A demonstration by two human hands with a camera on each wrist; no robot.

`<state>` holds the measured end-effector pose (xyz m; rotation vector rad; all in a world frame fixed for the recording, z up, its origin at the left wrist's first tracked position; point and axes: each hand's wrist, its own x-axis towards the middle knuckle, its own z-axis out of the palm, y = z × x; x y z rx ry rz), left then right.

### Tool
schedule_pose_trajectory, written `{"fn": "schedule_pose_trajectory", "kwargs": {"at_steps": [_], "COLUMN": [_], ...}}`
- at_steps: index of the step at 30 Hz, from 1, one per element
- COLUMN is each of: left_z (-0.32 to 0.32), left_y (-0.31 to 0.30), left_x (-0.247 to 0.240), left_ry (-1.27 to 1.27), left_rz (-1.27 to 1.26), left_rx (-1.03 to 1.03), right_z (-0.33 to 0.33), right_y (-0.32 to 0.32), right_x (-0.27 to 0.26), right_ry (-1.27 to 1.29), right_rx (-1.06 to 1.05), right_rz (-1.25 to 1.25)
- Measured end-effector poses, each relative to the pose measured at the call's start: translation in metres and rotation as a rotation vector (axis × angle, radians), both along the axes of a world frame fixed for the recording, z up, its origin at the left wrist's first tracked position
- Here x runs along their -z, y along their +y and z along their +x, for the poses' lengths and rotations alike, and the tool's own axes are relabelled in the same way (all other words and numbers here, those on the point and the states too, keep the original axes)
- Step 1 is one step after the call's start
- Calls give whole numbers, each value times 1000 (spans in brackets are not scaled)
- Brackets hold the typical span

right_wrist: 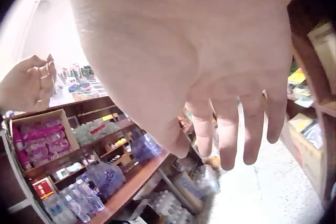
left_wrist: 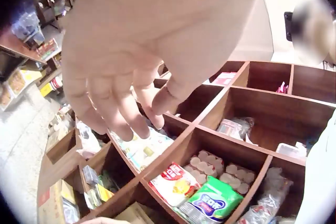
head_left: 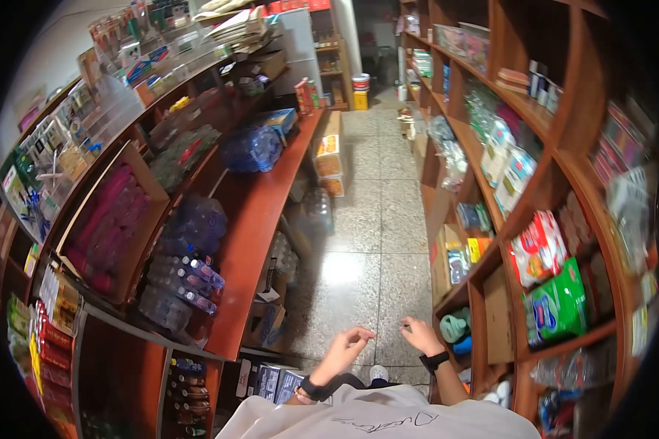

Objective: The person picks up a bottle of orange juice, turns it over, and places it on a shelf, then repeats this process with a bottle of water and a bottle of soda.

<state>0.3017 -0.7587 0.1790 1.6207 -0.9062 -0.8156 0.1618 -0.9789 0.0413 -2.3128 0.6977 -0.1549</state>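
Both hands hang in the air over the aisle floor in front of the person's body, apart from each other and holding nothing. The left hand (head_left: 345, 350) has loosely bent fingers, and the left wrist view shows its palm and fingers (left_wrist: 123, 103) with only air under them. To its right is the right hand (head_left: 420, 336), a dark band (head_left: 434, 361) on its wrist. In the right wrist view its fingers (right_wrist: 227, 134) hang down relaxed and slightly spread. Nearest the right hand is the wooden shelf unit (head_left: 490, 271), which holds a green packet (head_left: 558, 306) and a red-white packet (head_left: 539, 249).
Along the left runs a reddish counter (head_left: 263, 212) with bottles (head_left: 198, 282) and a box of pink packages (head_left: 110, 234). A tiled aisle (head_left: 381, 197) leads away between counter and shelves. Cartons (head_left: 329, 155) stand at the counter's foot; a yellow-white bucket (head_left: 360, 91) is farther off.
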Motion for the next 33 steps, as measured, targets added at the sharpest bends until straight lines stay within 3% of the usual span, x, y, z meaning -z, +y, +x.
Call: {"fn": "schedule_pose_trajectory", "kwargs": {"at_steps": [4,8,10,14,16,22,28,30,33], "left_z": [23,66,90,152,187,286,355,364,376], "left_y": [4,12,15,12,15,30,65,74,90], "left_x": [2,40,42,29,36,9,46,45,45], "left_ry": [74,151,155,96,-74,-27,-124,-84,-92], "left_rz": [50,49,38,132,108,4,5,39,64], "left_rx": [-184,-388,-449,-504,-519,-653,-839,-897,-986], "right_z": [64,114,134,187,225,368,506,532,561], "right_y": [-21,-18,-8,4,1,7,45,67,98], "right_x": [-11,29,41,65,73,29,3,-8,6], "right_ry": [32,65,218,228,223,174,88,-3,12], "right_rx": [-147,-271,-339,-416,-466,-620,-794,-756,-857], "right_rz": [75,120,178,237,214,78,-78,110,296]}}
